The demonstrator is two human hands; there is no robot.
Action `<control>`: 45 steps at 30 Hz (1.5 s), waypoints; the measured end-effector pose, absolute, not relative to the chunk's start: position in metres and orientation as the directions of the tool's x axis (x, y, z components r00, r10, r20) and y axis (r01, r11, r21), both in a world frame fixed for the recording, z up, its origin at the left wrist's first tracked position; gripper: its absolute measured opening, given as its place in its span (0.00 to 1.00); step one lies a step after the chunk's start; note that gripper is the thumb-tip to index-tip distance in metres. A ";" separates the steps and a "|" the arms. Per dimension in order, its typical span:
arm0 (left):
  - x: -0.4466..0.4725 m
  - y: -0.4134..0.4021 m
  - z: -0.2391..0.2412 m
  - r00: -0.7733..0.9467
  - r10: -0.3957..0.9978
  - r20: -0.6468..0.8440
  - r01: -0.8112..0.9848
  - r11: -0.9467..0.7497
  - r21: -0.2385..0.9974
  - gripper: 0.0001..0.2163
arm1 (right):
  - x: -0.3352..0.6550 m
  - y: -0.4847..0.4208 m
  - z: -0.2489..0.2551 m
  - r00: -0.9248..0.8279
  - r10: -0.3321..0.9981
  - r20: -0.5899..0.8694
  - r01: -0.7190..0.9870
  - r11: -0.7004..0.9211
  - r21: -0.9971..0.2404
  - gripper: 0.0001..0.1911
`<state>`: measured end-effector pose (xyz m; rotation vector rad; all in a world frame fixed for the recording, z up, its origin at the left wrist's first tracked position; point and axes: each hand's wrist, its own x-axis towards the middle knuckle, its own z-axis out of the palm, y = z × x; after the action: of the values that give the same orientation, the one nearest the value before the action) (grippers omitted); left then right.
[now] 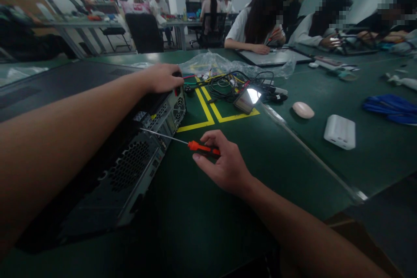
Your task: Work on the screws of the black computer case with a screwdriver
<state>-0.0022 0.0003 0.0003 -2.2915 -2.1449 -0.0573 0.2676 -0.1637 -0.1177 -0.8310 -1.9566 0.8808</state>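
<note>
A black computer case [130, 169] lies on its side on the green table [247, 152], its perforated rear panel facing me. My left hand [163, 77] rests palm-down on the case's far top corner, fingers curled over the edge. My right hand [224, 163] grips the red-and-black handle of a screwdriver [198, 147]. Its thin metal shaft runs left to the case's rear panel, with the tip at the panel near a slot.
A tangle of cables and a shiny metal part [244, 91] lies by yellow floor-tape marks [208, 113] beside clear plastic wrap. A pink mouse [302, 110], a white box [339, 131] and blue cloth [391, 108] lie right. Several people sit working at the far side.
</note>
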 end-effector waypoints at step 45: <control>0.001 0.002 -0.001 0.054 0.998 0.038 0.998 -0.055 0.025 0.38 | 0.265 -0.167 -0.116 -0.467 0.793 0.392 0.196 0.525 -0.829 0.09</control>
<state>0.0006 0.0016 -0.0014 -2.2753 -2.1536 -0.0710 0.2649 -0.1668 -0.1164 -0.8066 -1.9507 0.9289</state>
